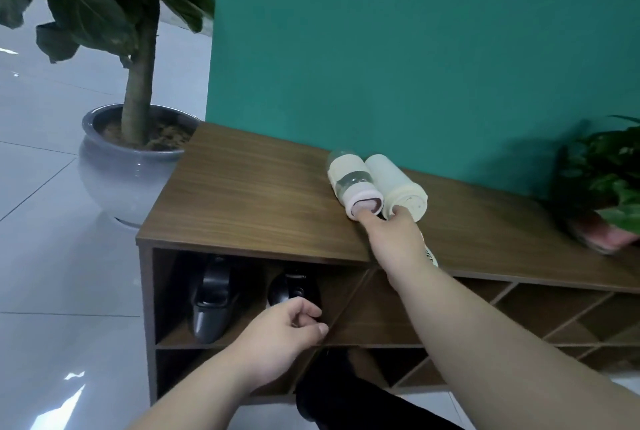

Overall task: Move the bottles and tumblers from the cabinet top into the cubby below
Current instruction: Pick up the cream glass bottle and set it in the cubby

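Observation:
Two containers lie on their sides on the wooden cabinet top (249, 194), next to the green wall. The left one is a clear bottle (349, 180) with a cream sleeve and a pink cap end. The right one is a pale cream tumbler (398, 183). My right hand (394, 239) reaches over the top, fingertips touching both lid ends, without gripping either. A third white item peeks out under my right wrist. Lower down, my left hand (287, 329) is at the mouth of the upper left cubby (166, 291), fingers curled at a black bottle (294, 291). A dark grey bottle (211, 301) lies beside it.
A large potted tree in a grey ceramic pot (117, 166) stands on the tiled floor left of the cabinet. A small leafy plant in a pink pot (606, 208) sits on the top's right end. Diagonal cubbies (519, 312) fill the cabinet's right part.

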`<move>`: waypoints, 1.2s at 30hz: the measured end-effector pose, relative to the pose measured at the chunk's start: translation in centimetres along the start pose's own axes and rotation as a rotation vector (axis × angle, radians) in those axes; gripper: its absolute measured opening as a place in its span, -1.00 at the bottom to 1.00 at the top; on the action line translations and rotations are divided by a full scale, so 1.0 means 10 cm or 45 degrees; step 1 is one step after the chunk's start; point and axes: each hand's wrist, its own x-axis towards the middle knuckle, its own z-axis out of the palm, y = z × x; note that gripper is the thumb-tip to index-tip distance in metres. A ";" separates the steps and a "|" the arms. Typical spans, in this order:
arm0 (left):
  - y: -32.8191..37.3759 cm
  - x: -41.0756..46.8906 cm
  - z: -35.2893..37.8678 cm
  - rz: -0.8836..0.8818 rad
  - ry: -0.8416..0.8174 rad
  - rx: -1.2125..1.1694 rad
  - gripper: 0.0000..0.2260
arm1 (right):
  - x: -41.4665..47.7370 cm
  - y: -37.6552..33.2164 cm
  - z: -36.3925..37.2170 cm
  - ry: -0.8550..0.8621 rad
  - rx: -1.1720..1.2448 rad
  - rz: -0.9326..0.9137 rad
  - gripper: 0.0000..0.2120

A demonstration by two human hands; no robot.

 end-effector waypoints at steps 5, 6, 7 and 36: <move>-0.02 0.12 -0.06 -0.026 -0.059 -0.113 -0.62 | 0.40 -0.09 0.39 0.154 0.098 0.224 -0.13; -0.03 0.14 -0.07 -0.034 -0.071 -0.124 -0.60 | 0.46 -0.10 0.45 0.181 0.127 0.258 -0.07; -0.05 0.17 -0.07 -0.034 -0.090 -0.117 -0.61 | 0.54 -0.08 0.51 0.194 0.153 0.277 -0.03; -0.39 0.42 1.25 0.065 -0.149 0.039 -0.14 | -0.18 1.66 -0.97 -0.267 0.000 -0.335 -0.32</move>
